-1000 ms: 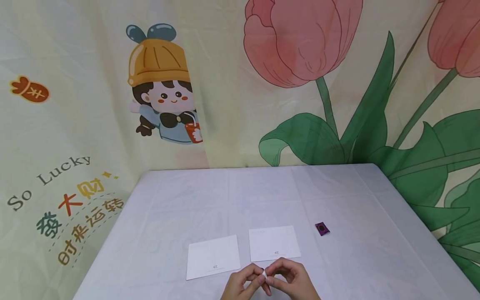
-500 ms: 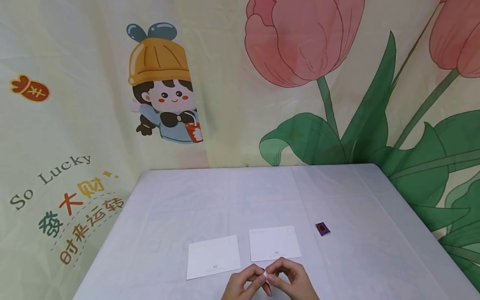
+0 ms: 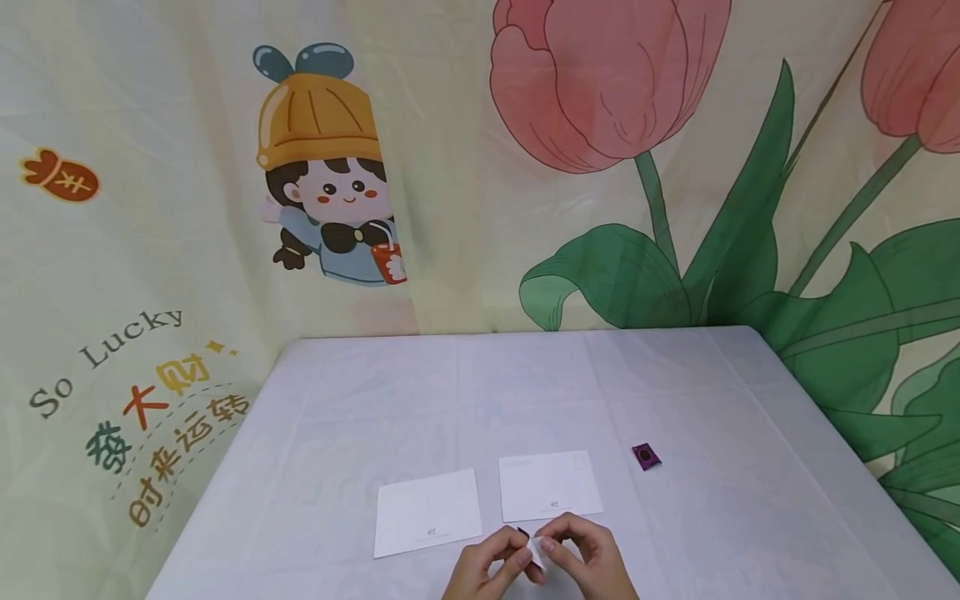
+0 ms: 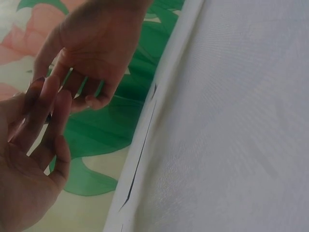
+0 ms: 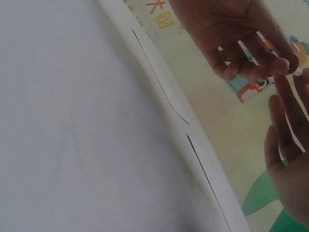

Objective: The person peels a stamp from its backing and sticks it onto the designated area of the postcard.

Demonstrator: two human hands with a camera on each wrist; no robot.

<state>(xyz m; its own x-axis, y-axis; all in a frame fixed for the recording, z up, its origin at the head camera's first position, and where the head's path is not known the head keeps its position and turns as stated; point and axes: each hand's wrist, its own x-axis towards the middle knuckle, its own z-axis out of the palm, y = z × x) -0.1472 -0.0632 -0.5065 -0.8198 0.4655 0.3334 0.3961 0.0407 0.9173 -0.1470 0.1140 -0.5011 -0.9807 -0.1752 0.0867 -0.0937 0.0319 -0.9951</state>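
In the head view, a small flat piece (image 3: 536, 553), white on the visible face with a dark edge, sits between both hands at the front of the table. My left hand (image 3: 486, 568) pinches it between thumb and index finger. From the other side, the thumb and index fingertip of my right hand (image 3: 589, 553) pinch its white part. Fingers hide most of it in both wrist views, where only dark bits show. Just beyond the hands lie two white cards with small grey print, a left card (image 3: 427, 510) and a right card (image 3: 551, 483).
A small dark purple square (image 3: 646, 457) with a black oval lies right of the cards. All this is on a table with a white cloth (image 3: 465, 400). Behind its far edge hangs a printed curtain (image 3: 450, 167) with tulips and a cartoon figure.
More of the piece's white face and its dark edge show between the fingertips than before. My right fingertips have shifted slightly, while my left hand stays nearly in place.
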